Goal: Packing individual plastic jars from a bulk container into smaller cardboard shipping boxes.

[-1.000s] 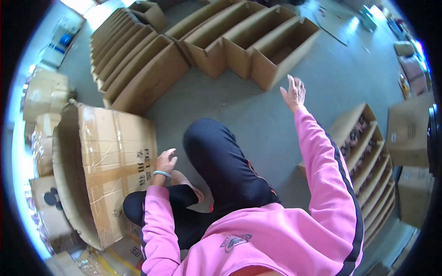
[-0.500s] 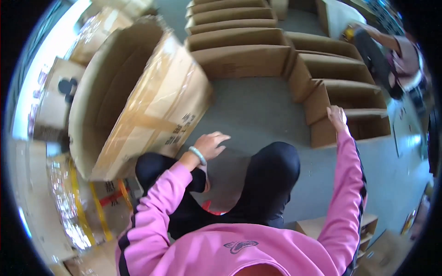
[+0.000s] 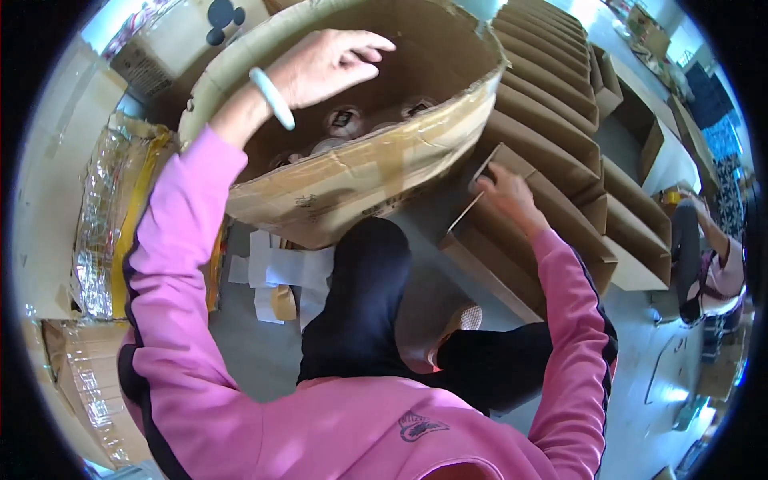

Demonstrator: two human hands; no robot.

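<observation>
My left hand (image 3: 332,68), a pale bangle (image 3: 272,98) at its wrist, is above the mouth of a large open cardboard box (image 3: 384,168). Its fingers stretch out and hold nothing. Deep inside that box lie several round, clear-looking items (image 3: 344,120) with dark labels; their exact kind is unclear. To the right, my right hand (image 3: 510,198) has thumb and fingers at the upper edge of an open cardboard carton (image 3: 492,252), the nearest in a row, and appears to pinch it. The inside of this carton that shows is bare brown board.
Rows of open cartons (image 3: 552,96) run away behind my right hand. White paper scraps (image 3: 280,268) lie on the floor by my knee. Taped boxes (image 3: 120,216) stand at the left. Another person (image 3: 712,264) works at the far right.
My view and body have turned toward the large box. My left hand has risen from beside my knee to over its opening. My right hand stays by the carton row.
</observation>
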